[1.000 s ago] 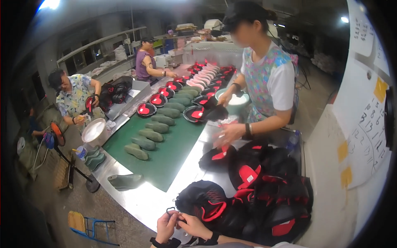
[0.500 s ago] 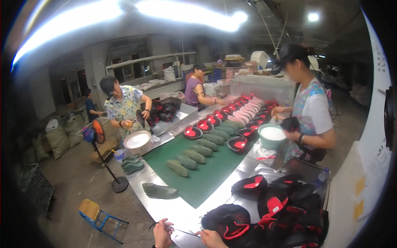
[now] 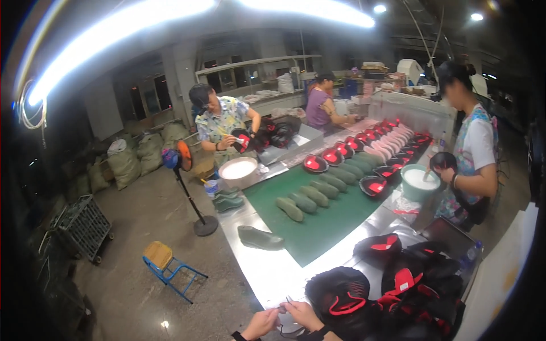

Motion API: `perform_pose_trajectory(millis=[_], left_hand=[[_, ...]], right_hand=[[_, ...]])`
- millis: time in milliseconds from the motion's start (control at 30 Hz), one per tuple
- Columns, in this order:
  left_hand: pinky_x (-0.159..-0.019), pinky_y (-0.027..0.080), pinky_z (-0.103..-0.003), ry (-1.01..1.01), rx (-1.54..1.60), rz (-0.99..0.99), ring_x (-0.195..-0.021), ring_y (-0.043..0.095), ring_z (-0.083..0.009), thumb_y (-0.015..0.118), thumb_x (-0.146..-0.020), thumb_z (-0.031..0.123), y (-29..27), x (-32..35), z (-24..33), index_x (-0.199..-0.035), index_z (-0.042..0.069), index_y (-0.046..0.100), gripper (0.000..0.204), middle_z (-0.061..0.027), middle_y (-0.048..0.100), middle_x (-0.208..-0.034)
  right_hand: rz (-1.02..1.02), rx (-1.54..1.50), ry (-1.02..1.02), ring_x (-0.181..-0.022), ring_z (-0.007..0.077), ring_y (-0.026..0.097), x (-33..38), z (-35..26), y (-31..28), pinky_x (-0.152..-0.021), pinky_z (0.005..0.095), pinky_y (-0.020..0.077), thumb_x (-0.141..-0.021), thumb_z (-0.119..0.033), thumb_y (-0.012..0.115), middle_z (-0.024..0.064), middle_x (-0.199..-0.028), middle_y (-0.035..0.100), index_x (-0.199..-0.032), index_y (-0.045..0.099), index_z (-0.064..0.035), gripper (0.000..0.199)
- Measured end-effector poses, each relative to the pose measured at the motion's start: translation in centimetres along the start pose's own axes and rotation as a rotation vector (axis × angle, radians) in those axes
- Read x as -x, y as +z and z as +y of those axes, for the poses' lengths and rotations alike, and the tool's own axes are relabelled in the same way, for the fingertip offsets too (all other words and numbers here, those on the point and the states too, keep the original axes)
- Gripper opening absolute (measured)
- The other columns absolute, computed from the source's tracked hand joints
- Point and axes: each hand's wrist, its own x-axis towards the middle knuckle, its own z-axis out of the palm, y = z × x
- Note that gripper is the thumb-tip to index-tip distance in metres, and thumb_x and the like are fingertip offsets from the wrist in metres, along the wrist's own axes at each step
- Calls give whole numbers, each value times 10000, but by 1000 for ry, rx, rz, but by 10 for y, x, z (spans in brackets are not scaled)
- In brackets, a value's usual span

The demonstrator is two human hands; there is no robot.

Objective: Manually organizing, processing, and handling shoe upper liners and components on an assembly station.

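My left hand (image 3: 261,324) and my right hand (image 3: 301,314) are close together over the near edge of the metal table. Both are closed in a pinch on a thin dark cord (image 3: 280,327), most of it hidden by the fingers. Just right of my hands lies a black shoe upper (image 3: 338,292) with red trim, at the edge of a heap of black and red uppers (image 3: 406,278). Farther off, a dark green shoe last (image 3: 260,238) rests on its side on the metal.
Shoe lasts (image 3: 315,196) and red-lined uppers stand in rows on a green belt (image 3: 284,249). Co-workers at both sides hold uppers near white-filled bowls (image 3: 238,169) (image 3: 420,179). On the floor at left are a stool (image 3: 158,256), a fan (image 3: 183,156) and a wheeled cart (image 3: 85,226).
My hands have come together from apart, where the cord was stretched between them. My view has swung left. The left co-worker now holds a brush against an upper.
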Motion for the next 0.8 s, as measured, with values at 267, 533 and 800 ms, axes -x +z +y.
perform_pose_trajectory(millis=[267, 533, 800], left_hand=[[-478, 442, -276, -182, 132, 77, -500, 545, -150, 384, -885, 109, 8, 16, -10, -885, -15, 544, 202, -79, 567, -589], [-643, 452, -301, -40, -180, 65, -720, 573, -153, 451, -896, 191, 13, 5, -13, -938, 26, 551, 198, -86, 598, -744], [-991, 202, -477, 427, -607, 213, -1220, 240, -366, 674, -649, 99, -13, -45, 92, -962, 73, 536, 343, -135, 425, -1196]], right_hand=[[-306, -147, 129, -603, 97, 536, -6, 8, -5, -589, 220, 441, -888, -254, 453, 22, -706, 577, -942, 605, -11, 291], [-9, 241, -299, -635, 319, 588, -11, 18, 5, -598, 386, 448, -834, -312, 476, 162, -656, 592, -791, 602, -16, 325], [108, 233, -73, -755, 333, 578, -13, 29, 15, -674, 414, 445, -822, -283, 468, 139, -784, 613, -809, 631, -74, 265]])
